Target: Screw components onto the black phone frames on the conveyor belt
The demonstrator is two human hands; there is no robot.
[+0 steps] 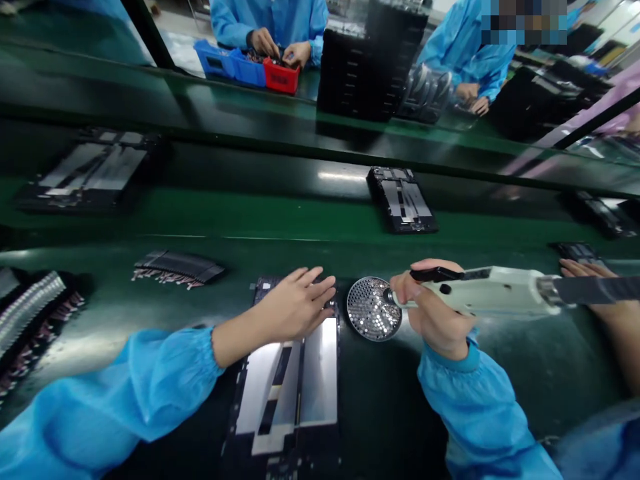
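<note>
My right hand (435,310) is wrapped around a pale electric screwdriver (493,290), its cord end pointing right. The driver's tip end is over a round metal screw dish (373,310), dotted with small holes or screws; the exact tip is hidden. Left of the dish lies an opened tablet (320,380) with silvery battery panels and a dark strip. My left hand (295,303) rests over the tablet's upper part with fingers stretched out, holding nothing I can see. It hides some of the tablet's top edge.
Stacked dark parts (177,267) and a larger row of parts (30,333) lie to the left. More opened tablets (403,200) sit on the green belt (250,217) behind. At right is a co-worker's hand (595,280). Co-workers sit opposite, near blue and red bins (283,77).
</note>
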